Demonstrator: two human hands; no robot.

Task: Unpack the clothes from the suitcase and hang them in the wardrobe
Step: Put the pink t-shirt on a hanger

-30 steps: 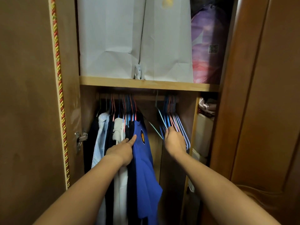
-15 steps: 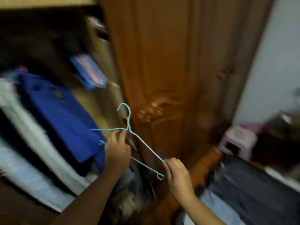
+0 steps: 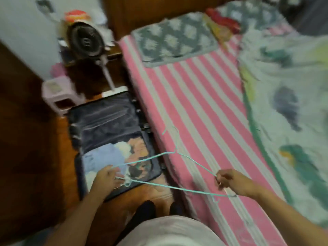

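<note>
We hold a teal wire hanger (image 3: 186,158) level: our left hand (image 3: 106,180) pinches its 9 o'clock end, our right hand (image 3: 230,181) its 3 o'clock end. The open suitcase (image 3: 106,121) lies at 10 o'clock on the floor, touching the striped bed (image 3: 204,103), folded clothes (image 3: 113,155) inside.

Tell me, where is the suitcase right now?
The suitcase lies open on the wooden floor, left of the pink-striped bed, just ahead of the left hand.
</note>
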